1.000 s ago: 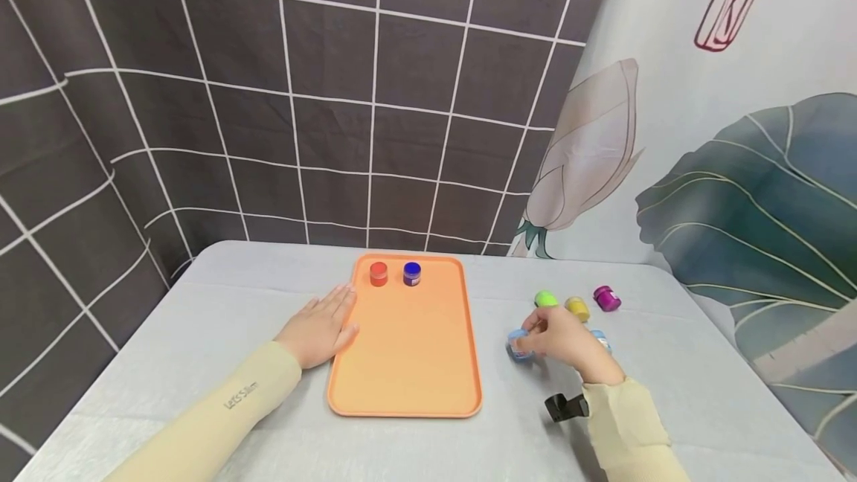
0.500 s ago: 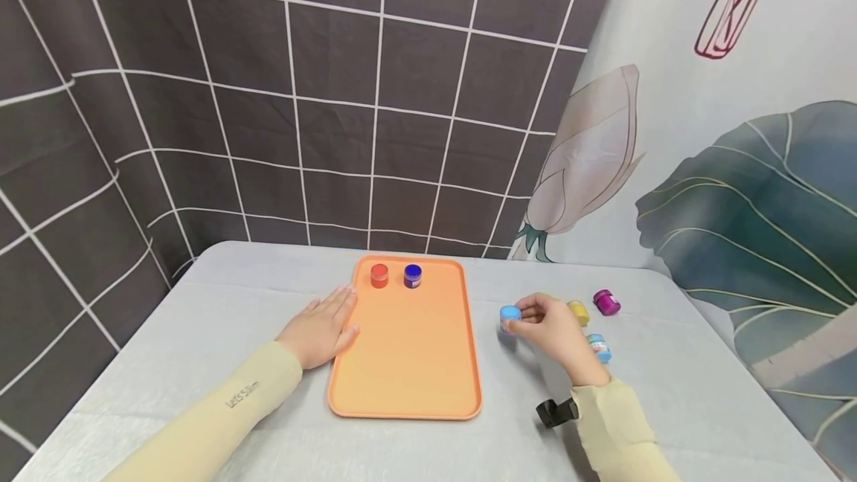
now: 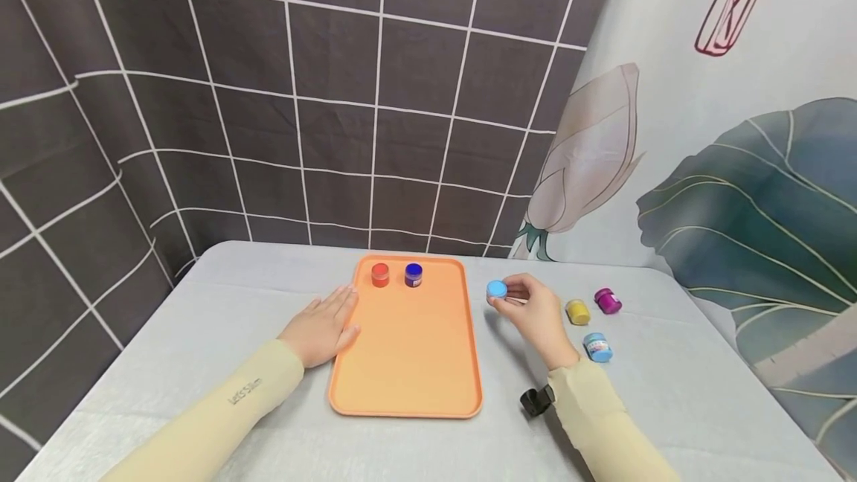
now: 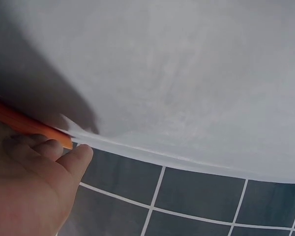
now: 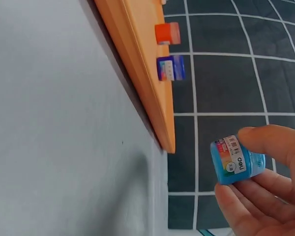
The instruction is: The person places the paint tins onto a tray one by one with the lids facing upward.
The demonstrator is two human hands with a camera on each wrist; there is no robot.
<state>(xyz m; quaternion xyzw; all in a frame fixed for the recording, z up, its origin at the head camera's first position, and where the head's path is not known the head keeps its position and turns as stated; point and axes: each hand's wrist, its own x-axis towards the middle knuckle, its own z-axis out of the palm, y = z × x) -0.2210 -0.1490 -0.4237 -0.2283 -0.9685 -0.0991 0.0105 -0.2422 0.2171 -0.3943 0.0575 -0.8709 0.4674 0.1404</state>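
My left hand point(image 3: 320, 329) rests with straight fingers on the left rim of an orange tray point(image 3: 408, 363); the left wrist view shows the fingers at the tray's edge. Between thumb and fingers, my right hand point(image 3: 535, 315) pinches a small light blue paint jar point(image 3: 496, 291), held above the table just right of the tray. In the right wrist view this labelled jar point(image 5: 231, 160) is tilted. A red paint jar point(image 3: 380, 275) and a dark blue paint jar point(image 3: 413, 275) stand side by side at the tray's far end.
Right of my right hand lie a yellow jar point(image 3: 578, 312), a purple jar point(image 3: 608, 301) and another light blue jar point(image 3: 598, 346). A green jar seen earlier is hidden now. A dark tiled-pattern curtain point(image 3: 335, 132) hangs behind the table.
My right hand has lifted the light blue jar off the table and carried it away from me and left, toward the tray. The left hand stays in place.
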